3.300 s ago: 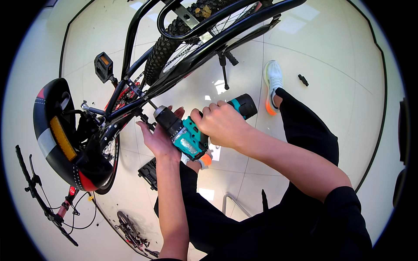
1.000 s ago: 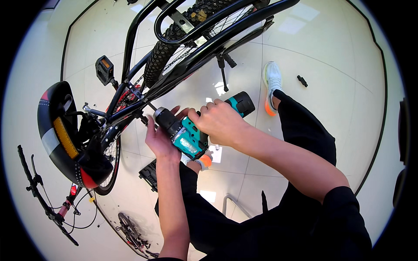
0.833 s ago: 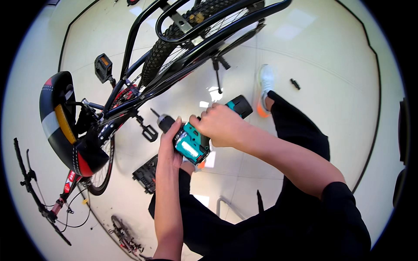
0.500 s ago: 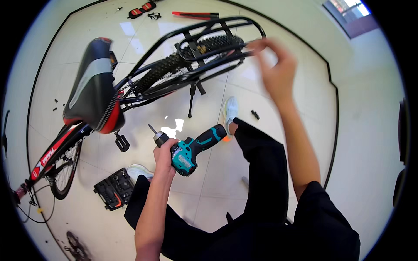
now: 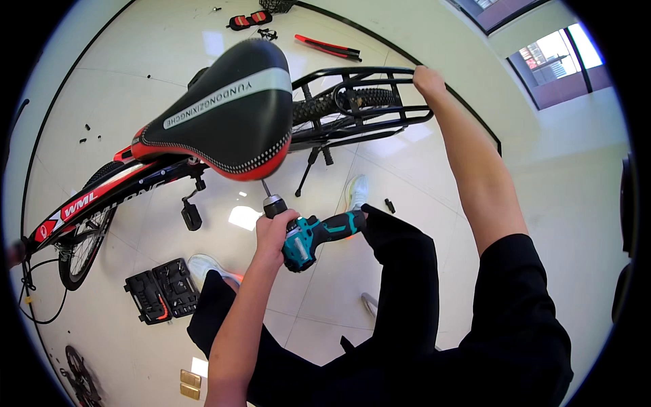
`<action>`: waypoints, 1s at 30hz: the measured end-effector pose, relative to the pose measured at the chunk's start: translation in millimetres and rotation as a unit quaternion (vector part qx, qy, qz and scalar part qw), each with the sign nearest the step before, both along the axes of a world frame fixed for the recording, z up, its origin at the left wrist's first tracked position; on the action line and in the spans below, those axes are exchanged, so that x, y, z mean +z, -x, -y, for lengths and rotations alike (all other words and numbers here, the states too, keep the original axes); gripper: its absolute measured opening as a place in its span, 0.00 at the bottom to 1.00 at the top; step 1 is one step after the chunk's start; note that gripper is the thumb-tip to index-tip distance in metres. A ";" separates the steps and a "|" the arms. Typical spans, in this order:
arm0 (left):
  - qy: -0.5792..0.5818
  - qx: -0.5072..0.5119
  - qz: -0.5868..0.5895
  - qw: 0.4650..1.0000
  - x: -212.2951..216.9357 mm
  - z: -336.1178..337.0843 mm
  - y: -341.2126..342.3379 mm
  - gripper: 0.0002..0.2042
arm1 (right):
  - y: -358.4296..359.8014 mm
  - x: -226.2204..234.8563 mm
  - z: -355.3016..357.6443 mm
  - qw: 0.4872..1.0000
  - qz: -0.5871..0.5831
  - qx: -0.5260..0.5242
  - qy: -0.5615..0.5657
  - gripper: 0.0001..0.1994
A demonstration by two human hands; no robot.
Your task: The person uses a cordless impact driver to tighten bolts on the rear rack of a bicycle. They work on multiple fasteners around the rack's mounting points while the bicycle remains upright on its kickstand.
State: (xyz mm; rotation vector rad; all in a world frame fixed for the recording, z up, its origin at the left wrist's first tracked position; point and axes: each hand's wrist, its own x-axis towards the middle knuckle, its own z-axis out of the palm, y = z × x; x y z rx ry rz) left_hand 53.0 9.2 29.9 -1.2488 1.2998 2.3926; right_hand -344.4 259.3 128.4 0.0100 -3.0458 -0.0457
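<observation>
A teal-and-black cordless drill point(image 5: 300, 245) is held around its front part by my left hand point(image 5: 272, 236), its handle pointing right. The long bit reaches up to the lower edge of the black-and-red bicycle saddle point(image 5: 224, 112); whether they touch I cannot tell. My right hand point(image 5: 428, 83) is closed on the far-right end of the black rear rack point(image 5: 380, 121), fingers partly hidden. Below the rack lies the knobby rear wheel point(image 5: 315, 106), partly covered by the saddle. The red-and-black frame point(image 5: 102, 197) runs toward the lower left. A kickstand point(image 5: 308, 173) hangs beneath the rack.
An open black tool case point(image 5: 163, 292) lies on the floor near my left shoe point(image 5: 203, 268). A red-and-black strip point(image 5: 327, 47) and small parts lie at the far side. A small black piece point(image 5: 389, 205) is beside my right shoe point(image 5: 357, 192). A white wall stands right.
My right hand has closed on the rack's end. The saddle now appears larger and farther right, over part of the rear wheel. The drill stays in my left hand, shifted slightly right.
</observation>
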 end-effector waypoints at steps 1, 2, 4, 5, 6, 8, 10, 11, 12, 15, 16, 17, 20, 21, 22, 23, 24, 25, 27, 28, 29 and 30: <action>0.011 -0.018 0.014 1.000 -2.3 3.4 -1.1 0.09 | -8.5 6.5 5.2 0.998 0.032 0.030 -0.050 0.18; 0.017 -0.025 0.011 0.999 -8.2 7.2 1.3 0.09 | -4.0 7.1 5.2 0.997 0.035 0.042 -0.053 0.17; 0.025 -0.033 0.007 0.999 -10.4 10.3 5.6 0.09 | 2.8 6.8 1.5 0.996 0.037 0.051 -0.058 0.17; 0.027 -0.033 0.005 0.999 -9.1 9.9 6.9 0.09 | 4.6 6.4 0.1 0.996 0.037 0.047 -0.061 0.17; 0.029 -0.033 0.003 0.999 -7.9 10.1 7.8 0.09 | 6.4 5.7 -1.0 0.996 0.038 0.044 -0.063 0.17; 0.035 -0.031 -0.006 0.999 -7.9 8.1 7.6 0.09 | 10.5 0.4 -5.9 0.998 0.030 0.028 -0.051 0.18; 0.037 -0.030 -0.011 0.999 -10.7 6.6 6.6 0.09 | 13.4 -3.2 -9.8 0.999 0.026 0.000 -0.026 0.19; 0.035 -0.031 -0.012 0.999 -13.1 6.2 5.9 0.09 | 13.9 -4.2 -11.7 0.999 0.025 -0.020 -0.008 0.20; 0.032 -0.032 -0.014 0.999 -15.7 4.7 4.5 0.09 | 13.9 -5.6 -14.2 0.999 0.024 -0.040 0.010 0.21; 0.047 -0.034 0.025 0.998 -23.9 4.3 1.7 0.09 | 3.8 -5.4 -5.4 0.994 0.008 -0.086 0.066 0.23; 0.051 -0.038 0.031 0.997 -26.2 4.3 1.3 0.09 | -1.3 -3.2 -3.8 0.995 0.011 -0.076 0.062 0.23; 0.056 -0.043 0.037 0.997 -29.2 7.3 0.8 0.09 | -6.0 -1.6 -1.6 0.996 0.013 -0.066 0.057 0.23; 0.053 -0.054 0.034 0.997 -28.8 11.5 2.6 0.08 | -21.8 8.1 10.9 0.992 -0.006 -0.089 0.088 0.22; 0.050 -0.056 0.030 0.997 -26.3 12.1 3.8 0.08 | -17.3 1.0 3.2 0.996 -0.014 -0.061 0.057 0.22; 0.051 -0.064 0.030 0.996 -18.8 13.1 6.1 0.08 | -18.4 1.8 3.1 0.994 -0.027 -0.073 0.072 0.22; 0.051 -0.065 0.026 0.996 -16.0 13.6 8.4 0.08 | -20.9 1.4 5.0 0.992 -0.039 -0.085 0.086 0.21; 0.051 -0.066 0.022 0.996 -14.3 14.2 10.6 0.08 | -21.8 1.6 6.1 0.989 -0.051 -0.097 0.101 0.22; 0.051 -0.066 0.016 0.996 -12.4 14.1 12.3 0.08 | -20.0 2.4 4.6 0.990 -0.054 -0.090 0.093 0.22; 0.037 -0.058 0.012 0.998 -8.9 13.7 14.7 0.09 | -13.7 -2.6 -1.9 0.992 -0.061 -0.076 0.075 0.22; 0.030 -0.053 0.016 0.998 -8.2 13.6 11.9 0.09 | -14.4 -6.1 -2.2 0.992 -0.072 -0.073 0.070 0.21; 0.039 -0.054 0.030 0.997 -8.0 13.3 9.8 0.09 | -14.7 -7.5 -3.9 0.995 -0.052 -0.070 0.055 0.21; 0.048 -0.055 0.044 0.996 -8.3 12.5 8.0 0.09 | -15.6 -9.1 -6.1 0.996 -0.032 -0.067 0.041 0.20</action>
